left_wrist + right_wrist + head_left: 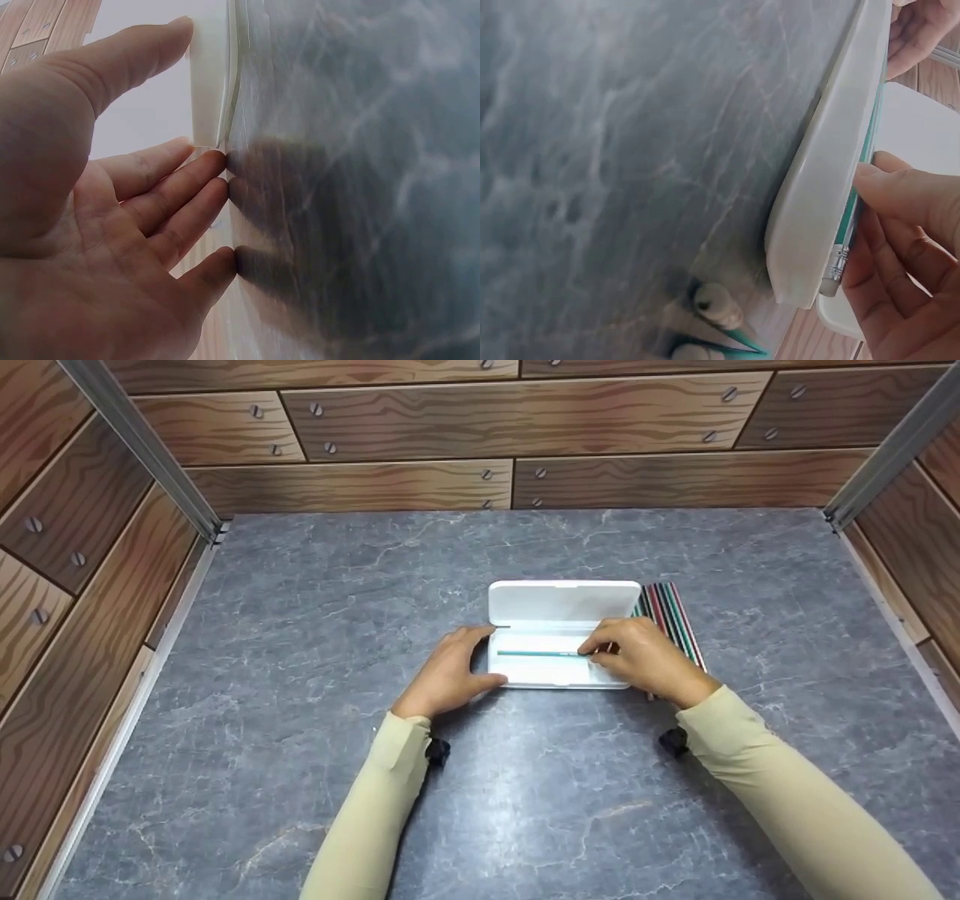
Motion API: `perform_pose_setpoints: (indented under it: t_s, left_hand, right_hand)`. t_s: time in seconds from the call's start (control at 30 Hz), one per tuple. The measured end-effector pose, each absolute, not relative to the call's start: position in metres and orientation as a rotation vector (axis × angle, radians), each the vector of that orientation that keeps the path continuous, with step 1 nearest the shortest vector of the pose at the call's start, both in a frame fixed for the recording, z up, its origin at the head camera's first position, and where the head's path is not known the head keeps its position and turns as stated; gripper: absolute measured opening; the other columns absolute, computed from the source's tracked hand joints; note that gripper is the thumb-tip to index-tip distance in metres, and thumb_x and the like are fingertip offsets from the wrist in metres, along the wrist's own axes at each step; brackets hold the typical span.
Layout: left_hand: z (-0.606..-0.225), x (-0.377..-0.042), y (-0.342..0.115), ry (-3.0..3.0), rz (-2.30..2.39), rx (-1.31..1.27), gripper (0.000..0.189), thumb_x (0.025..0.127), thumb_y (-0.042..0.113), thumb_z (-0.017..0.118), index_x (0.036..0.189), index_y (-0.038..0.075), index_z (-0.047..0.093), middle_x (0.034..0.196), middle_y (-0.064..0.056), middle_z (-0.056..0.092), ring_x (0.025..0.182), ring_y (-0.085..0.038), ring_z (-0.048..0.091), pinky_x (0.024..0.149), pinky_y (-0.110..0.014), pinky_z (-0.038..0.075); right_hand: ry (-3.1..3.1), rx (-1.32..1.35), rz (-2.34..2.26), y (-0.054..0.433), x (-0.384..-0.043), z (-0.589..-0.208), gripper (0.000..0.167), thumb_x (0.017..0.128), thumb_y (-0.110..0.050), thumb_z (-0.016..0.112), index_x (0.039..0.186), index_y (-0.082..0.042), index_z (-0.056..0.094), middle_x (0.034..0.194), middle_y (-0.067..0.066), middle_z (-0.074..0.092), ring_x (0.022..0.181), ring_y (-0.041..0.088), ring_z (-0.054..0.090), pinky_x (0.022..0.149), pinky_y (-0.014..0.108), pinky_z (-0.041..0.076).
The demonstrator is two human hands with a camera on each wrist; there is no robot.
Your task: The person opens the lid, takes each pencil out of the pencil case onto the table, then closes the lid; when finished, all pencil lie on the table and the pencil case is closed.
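Note:
A white pencil case lies on the table with its lid tipped back. My left hand holds the case's left end, thumb at the front corner and forefinger at the back corner. In the left wrist view the other fingertips rest on the table. My right hand is over the case's right half, pinching a teal pencil near its eraser end. The pencil lies lengthwise across the case; in the right wrist view its metal band and eraser show beside the case wall.
Several striped or coloured pencils lie side by side just right of the case, partly behind my right hand. Wood-patterned walls close off the back and both sides of the grey marbled table.

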State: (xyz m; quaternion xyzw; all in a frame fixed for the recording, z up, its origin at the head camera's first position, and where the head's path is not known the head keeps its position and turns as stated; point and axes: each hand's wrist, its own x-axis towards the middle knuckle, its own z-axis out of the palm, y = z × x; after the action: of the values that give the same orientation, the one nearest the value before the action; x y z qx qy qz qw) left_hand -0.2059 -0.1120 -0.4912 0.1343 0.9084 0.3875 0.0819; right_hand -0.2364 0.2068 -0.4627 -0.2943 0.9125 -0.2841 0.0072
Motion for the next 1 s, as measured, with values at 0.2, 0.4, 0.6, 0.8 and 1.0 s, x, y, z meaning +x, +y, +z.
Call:
perform_pose_setpoints:
  t_s: [0.2, 0.4, 0.6, 0.8, 1.0]
  left_hand:
    - [-0.482, -0.201, -0.110, 2.707, 1.132, 0.395, 0.079, 0.099, 0.028, 0.087, 0.166, 0.007, 0.052, 0.164, -0.017, 0.059, 0.158, -0.036, 0.051, 0.137, -0.050, 0.039]
    - [-0.482, -0.201, -0.110, 2.701, 1.136, 0.378, 0.079, 0.099, 0.028, 0.088, 0.167, 0.009, 0.051, 0.164, -0.015, 0.059, 0.158, -0.035, 0.050, 0.137, -0.050, 0.038]
    - [-0.483, -0.202, -0.110, 2.706, 1.136, 0.379, 0.079, 0.099, 0.028, 0.087, 0.167, 0.009, 0.051, 0.164, -0.016, 0.059, 0.158, -0.036, 0.050, 0.137, -0.050, 0.038]
    - [-0.482, -0.200, -0.109, 2.701, 1.132, 0.369, 0.078, 0.100, 0.029, 0.087, 0.167, 0.009, 0.051, 0.165, -0.016, 0.058, 0.159, -0.036, 0.049, 0.137, -0.051, 0.038]
    - [-0.492, -0.205, -0.112, 2.710, 1.145, 0.405, 0.079, 0.100, 0.032, 0.087, 0.167, 0.010, 0.052, 0.165, -0.016, 0.058, 0.158, -0.037, 0.050, 0.136, -0.052, 0.039]
  right_hand:
    - [2.877, -0.881, -1.038, 0.216, -0.233, -0.461, 0.020, 0.094, 0.007, 0.082, 0.109, -0.006, 0.089, 0.103, 0.011, 0.085, 0.091, 0.024, 0.075, 0.082, 0.032, 0.061]
    - [2.900, -0.706, -1.148, 0.226, -0.228, -0.451, 0.021, 0.096, 0.005, 0.081, 0.111, -0.007, 0.089, 0.106, 0.012, 0.085, 0.093, 0.016, 0.072, 0.083, 0.018, 0.059]
    - [2.900, -0.611, -1.267, 0.241, -0.225, -0.444, 0.020, 0.096, 0.002, 0.083, 0.114, -0.007, 0.088, 0.111, 0.014, 0.085, 0.091, 0.002, 0.067, 0.080, 0.006, 0.052]
    - [2.878, -0.463, -1.419, 0.264, -0.224, -0.442, 0.021, 0.098, -0.006, 0.086, 0.119, -0.005, 0.087, 0.112, 0.012, 0.085, 0.089, -0.007, 0.068, 0.078, 0.006, 0.054]
    - [2.894, -0.252, -1.540, 0.290, -0.227, -0.444, 0.024, 0.097, -0.003, 0.086, 0.120, 0.005, 0.083, 0.095, -0.025, 0.078, 0.085, -0.012, 0.070, 0.078, 0.005, 0.057]
